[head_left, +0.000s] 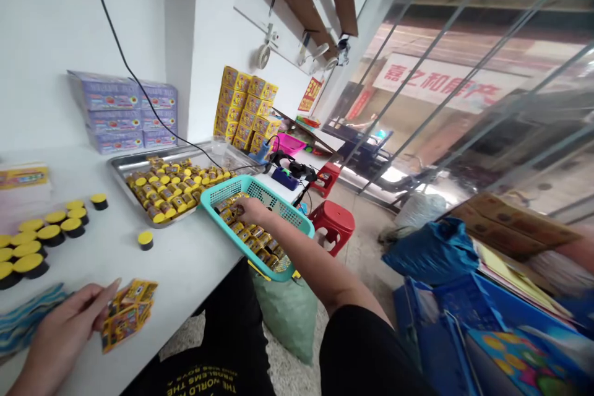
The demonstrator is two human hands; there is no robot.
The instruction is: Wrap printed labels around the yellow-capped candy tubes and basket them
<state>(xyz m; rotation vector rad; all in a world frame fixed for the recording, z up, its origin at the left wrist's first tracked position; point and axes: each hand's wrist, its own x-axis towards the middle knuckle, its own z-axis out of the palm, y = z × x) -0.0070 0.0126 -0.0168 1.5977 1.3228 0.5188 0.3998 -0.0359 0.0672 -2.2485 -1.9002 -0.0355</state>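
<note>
The left hand (pixel 65 334) pinches glossy yellow packets (pixel 127 315); the right hand (pixel 253 210) curls among gold cylinders (pixel 253 241) in a teal mesh basket (pixel 297 229), its grip unclear.

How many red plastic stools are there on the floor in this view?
2. One red plastic stool stands just past the teal basket; the other stands farther off, near the end of the white table. More may be hidden behind the table.

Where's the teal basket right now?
In the head view, the teal plastic basket sits at the white table's front edge, just right of the steel tray, with the right hand in it.
</note>
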